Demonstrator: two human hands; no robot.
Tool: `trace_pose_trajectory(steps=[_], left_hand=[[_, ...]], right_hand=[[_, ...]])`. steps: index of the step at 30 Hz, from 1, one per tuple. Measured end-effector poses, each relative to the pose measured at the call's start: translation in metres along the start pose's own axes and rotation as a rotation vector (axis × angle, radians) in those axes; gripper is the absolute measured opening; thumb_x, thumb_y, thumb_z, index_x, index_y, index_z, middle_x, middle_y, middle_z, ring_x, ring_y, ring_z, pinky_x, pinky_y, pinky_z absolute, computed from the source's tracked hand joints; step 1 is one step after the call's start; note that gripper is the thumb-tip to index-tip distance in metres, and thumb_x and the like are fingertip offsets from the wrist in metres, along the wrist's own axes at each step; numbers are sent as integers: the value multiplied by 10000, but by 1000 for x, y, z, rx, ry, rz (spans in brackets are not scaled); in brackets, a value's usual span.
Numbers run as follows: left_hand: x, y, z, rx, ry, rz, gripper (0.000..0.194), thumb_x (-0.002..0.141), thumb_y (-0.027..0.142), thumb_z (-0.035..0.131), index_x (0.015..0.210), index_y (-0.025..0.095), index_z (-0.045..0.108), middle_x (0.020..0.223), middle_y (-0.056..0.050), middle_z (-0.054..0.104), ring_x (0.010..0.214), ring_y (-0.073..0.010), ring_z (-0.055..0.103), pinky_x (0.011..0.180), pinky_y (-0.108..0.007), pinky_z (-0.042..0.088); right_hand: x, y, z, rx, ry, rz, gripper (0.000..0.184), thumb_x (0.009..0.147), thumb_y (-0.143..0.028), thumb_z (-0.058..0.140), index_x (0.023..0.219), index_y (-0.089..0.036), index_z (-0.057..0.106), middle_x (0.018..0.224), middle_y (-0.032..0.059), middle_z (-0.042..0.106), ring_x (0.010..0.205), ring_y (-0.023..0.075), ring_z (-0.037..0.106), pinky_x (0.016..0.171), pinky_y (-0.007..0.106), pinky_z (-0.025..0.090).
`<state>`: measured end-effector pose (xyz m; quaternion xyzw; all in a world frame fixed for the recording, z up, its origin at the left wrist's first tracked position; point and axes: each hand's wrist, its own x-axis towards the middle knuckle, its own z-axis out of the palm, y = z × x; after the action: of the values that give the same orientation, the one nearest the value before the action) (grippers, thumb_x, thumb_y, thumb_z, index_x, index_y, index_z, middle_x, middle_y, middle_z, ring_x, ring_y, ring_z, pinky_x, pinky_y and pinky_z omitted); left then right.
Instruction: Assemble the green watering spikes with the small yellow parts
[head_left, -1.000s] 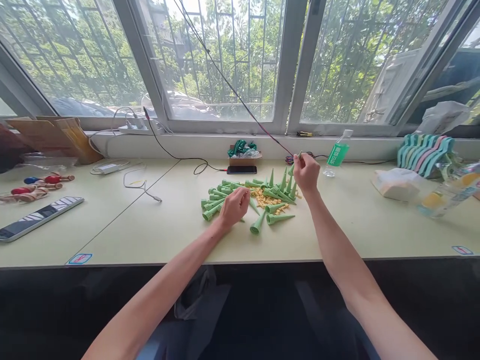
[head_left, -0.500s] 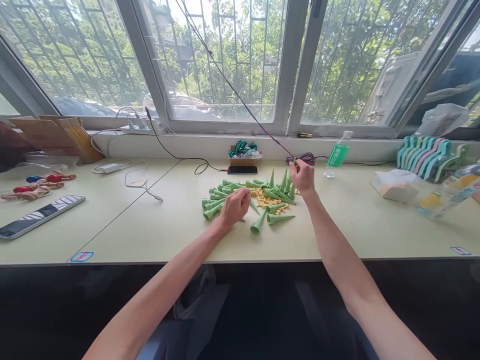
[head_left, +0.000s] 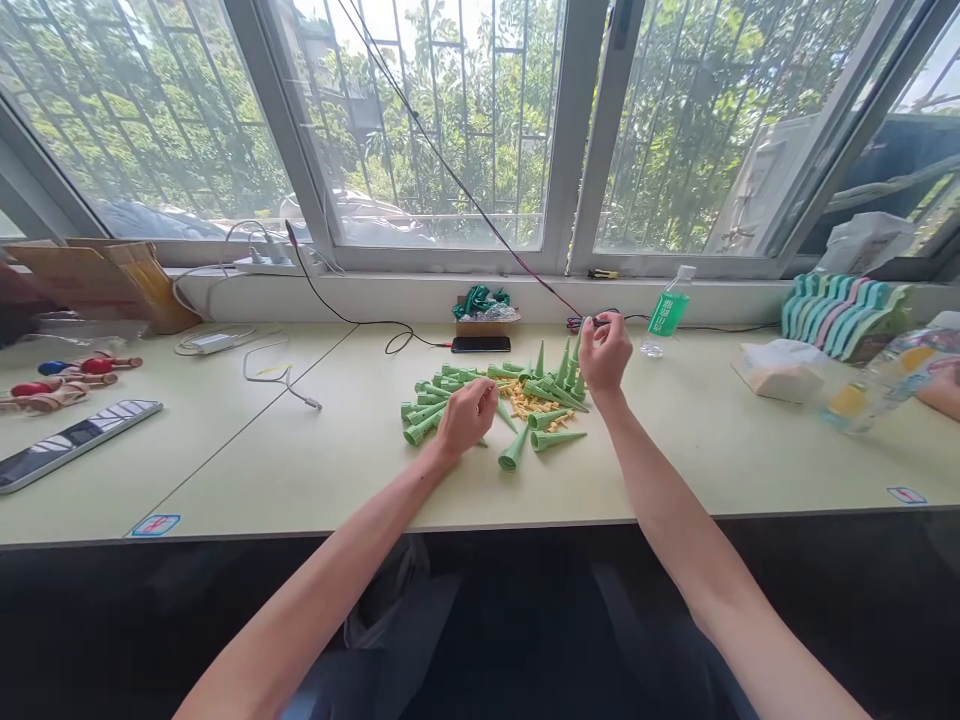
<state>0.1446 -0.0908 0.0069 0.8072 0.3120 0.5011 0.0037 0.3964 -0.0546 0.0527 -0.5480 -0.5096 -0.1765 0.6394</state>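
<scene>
My left hand (head_left: 469,415) is closed at the near left side of a pile of green plastic cones (head_left: 426,425). Its fingertips are curled together, and whatever they hold is hidden. Off the pile's far right side, my right hand (head_left: 606,358) is raised with thumb and forefinger pinched on what looks like the tip of a green cone; most of that piece is covered. Several green cones (head_left: 540,358) stand upright beside this hand, while others lie on their sides. Small yellow pieces (head_left: 525,402) are heaped among the cones.
Behind the pile lie a black phone (head_left: 481,345) and a small box (head_left: 487,325) with green material. A water bottle (head_left: 666,315) stands right of my right hand. Farther right are a tissue pack (head_left: 780,370) and a large clear bottle (head_left: 881,385). Another person's hand (head_left: 941,390) shows at the right edge.
My right hand's fingers have shifted, with one finger now lifted away from the pinch. A hand has appeared at the right edge. The view has moved slightly; my left hand stays by the pile.
</scene>
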Motion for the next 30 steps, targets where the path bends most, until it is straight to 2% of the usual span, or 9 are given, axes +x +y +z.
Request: trace_pose_trajectory(steps=[2, 4, 6, 9, 13, 17, 23, 27, 30], left_hand=[[0, 0, 0, 4, 6, -8, 177, 960, 225, 475, 815, 190, 572, 689, 2, 589, 570, -113, 504, 553, -236, 422], [0, 0, -1, 4, 8, -22, 177, 957, 230, 478, 815, 191, 575, 688, 2, 588, 571, -114, 504, 553, -237, 424], [1, -1, -1, 2, 11, -37, 178, 953, 230, 480, 810, 191, 578, 687, 2, 589, 570, -114, 504, 552, -236, 425], [2, -1, -2, 13, 35, -47, 177, 944, 223, 485, 799, 188, 580, 690, 0, 595, 566, -112, 502, 559, -237, 427], [3, -2, -3, 30, 52, -35, 173, 936, 221, 499, 787, 186, 580, 697, -5, 611, 565, -114, 506, 567, -242, 426], [3, -1, -3, 44, 66, -33, 168, 932, 218, 506, 786, 189, 583, 700, -6, 624, 570, -120, 520, 566, -249, 421], [2, -1, -2, 89, 133, -91, 167, 932, 223, 507, 784, 190, 578, 695, -6, 615, 559, -125, 498, 568, -258, 412], [2, -3, -3, 147, 204, -104, 160, 949, 228, 493, 821, 189, 581, 703, -18, 614, 594, -142, 515, 596, -269, 418], [2, -5, -4, 179, 237, -105, 165, 958, 224, 484, 831, 188, 582, 706, -27, 622, 630, -156, 553, 620, -277, 425]], right_hand=[[-6, -10, 2, 33, 35, -32, 268, 980, -399, 387, 988, -181, 542, 718, 25, 535, 668, 186, 525, 693, 322, 430], [-16, -23, 5, 88, -54, -95, 269, 990, -387, 372, 919, -192, 543, 713, 26, 539, 636, 168, 511, 652, 297, 411], [-27, -35, 8, 145, -233, -175, 264, 987, -363, 392, 860, -194, 550, 653, 2, 526, 579, 144, 482, 618, 273, 381], [-44, -50, 14, 180, -573, -298, 226, 968, -320, 444, 837, -194, 579, 628, -11, 541, 576, 130, 476, 619, 253, 354], [-60, -56, 19, 125, -831, -340, 237, 954, -285, 461, 764, -198, 575, 689, 12, 597, 627, 135, 494, 629, 244, 335], [-65, -57, 20, 105, -926, -399, 234, 954, -248, 456, 766, -191, 583, 741, 34, 633, 667, 147, 524, 630, 252, 321], [-45, -53, 16, 18, -1062, -505, 204, 952, -231, 471, 813, -191, 615, 749, 35, 627, 638, 145, 501, 580, 253, 264], [-40, -44, 17, -54, -1011, -678, 219, 983, -207, 415, 977, -187, 633, 829, 53, 621, 627, 145, 478, 568, 262, 241], [-47, -40, 17, -33, -928, -754, 244, 987, -176, 406, 1117, -180, 613, 895, 75, 613, 703, 165, 503, 607, 267, 291]])
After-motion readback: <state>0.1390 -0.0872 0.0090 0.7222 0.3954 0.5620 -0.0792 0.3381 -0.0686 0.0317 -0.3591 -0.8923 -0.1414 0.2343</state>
